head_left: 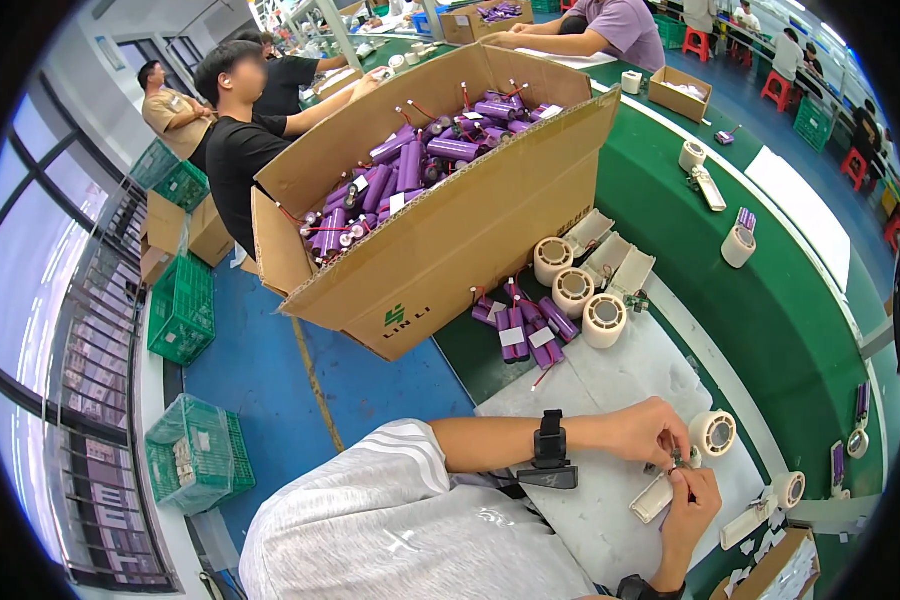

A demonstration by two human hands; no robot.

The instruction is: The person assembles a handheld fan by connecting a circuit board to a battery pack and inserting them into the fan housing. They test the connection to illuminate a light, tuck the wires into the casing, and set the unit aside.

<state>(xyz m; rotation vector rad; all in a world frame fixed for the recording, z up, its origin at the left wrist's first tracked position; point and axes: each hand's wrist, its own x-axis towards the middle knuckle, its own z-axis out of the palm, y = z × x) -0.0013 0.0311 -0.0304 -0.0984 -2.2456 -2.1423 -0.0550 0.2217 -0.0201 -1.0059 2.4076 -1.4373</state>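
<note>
My left hand (652,432) is closed in a pinch over a pale work sheet (610,395). Facing it, my right hand (694,502) is pinched too, its fingertips almost meeting the left ones. Something small and dark sits between the fingertips, too small to name. Beneath them is a white handheld fan, its open handle shell (653,498) below my left fingers and its round head (713,433) just beyond. Three more white fan heads (604,320) with open handles stand at the sheet's far edge. Beside them lie several purple battery packs (526,330) with thin leads.
A large cardboard box (450,255) heaped with purple battery packs (410,165) stands at the far left. A green conveyor belt (690,260) curves along the right, carrying fan parts (739,245). A small box of white pieces (780,570) is near right. Co-workers sit farther off.
</note>
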